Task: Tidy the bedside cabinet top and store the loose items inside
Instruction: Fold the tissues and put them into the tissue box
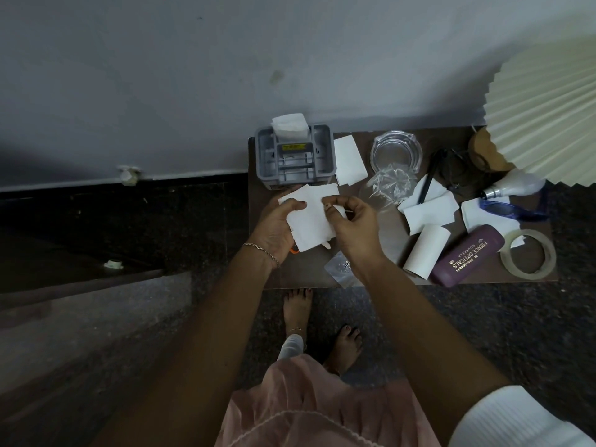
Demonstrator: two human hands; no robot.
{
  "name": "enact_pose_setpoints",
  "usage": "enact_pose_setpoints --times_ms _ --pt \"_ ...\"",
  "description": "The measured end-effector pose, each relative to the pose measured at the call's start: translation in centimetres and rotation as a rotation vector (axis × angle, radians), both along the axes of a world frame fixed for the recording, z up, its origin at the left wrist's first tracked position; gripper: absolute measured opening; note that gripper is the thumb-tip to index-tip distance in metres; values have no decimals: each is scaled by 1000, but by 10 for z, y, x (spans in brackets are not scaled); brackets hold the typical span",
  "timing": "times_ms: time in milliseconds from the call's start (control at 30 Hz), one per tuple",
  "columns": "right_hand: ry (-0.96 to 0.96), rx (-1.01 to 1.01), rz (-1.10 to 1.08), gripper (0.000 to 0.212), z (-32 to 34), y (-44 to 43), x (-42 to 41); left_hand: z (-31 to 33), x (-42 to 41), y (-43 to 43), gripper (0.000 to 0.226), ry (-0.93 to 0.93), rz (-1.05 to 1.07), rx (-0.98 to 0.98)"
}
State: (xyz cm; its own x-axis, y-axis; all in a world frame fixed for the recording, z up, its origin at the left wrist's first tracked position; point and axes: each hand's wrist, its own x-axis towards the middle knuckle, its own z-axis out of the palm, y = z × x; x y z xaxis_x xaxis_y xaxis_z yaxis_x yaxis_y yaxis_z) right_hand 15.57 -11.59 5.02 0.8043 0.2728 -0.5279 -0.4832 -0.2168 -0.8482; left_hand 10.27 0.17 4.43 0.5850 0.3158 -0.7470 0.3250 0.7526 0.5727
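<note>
A dark brown cabinet top (387,227) is littered with loose items. Over its left part my left hand (277,227) and my right hand (351,227) both pinch a stack of white paper sheets (311,221), held flat between them. A grey plastic organiser (295,156) with white paper standing in it sits just behind the sheets. To the right lie more white paper pieces (429,211), a rolled paper tube (425,251), a purple glasses case (467,256), a ring of clear tape (529,254), blue glasses (512,209) and a light bulb (512,185).
A glass ashtray (396,153) and a cut-glass tumbler (388,185) stand at the back, next to dark glasses (458,169) and a pen (427,185). A pleated cream lampshade (545,117) overhangs the right corner. A clear plastic packet (338,269) lies near the front edge. My bare feet are on the dark floor.
</note>
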Motion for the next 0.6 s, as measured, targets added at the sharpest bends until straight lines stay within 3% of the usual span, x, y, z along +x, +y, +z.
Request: enact_pose_setpoints --times_ms 133,267,467,600 --pt "-43 -63 52 23 -4 -5 5 -4 0 5 36 38 -164 285" --pt "-103 -83 73 25 -5 -4 11 -2 4 12 29 84 -265 432" --pt "-274 -151 27 44 0 3 13 0 13 14 31 139 -153 494" --pt "-366 -161 135 51 5 8 9 4 19 13 22 156 -57 388"
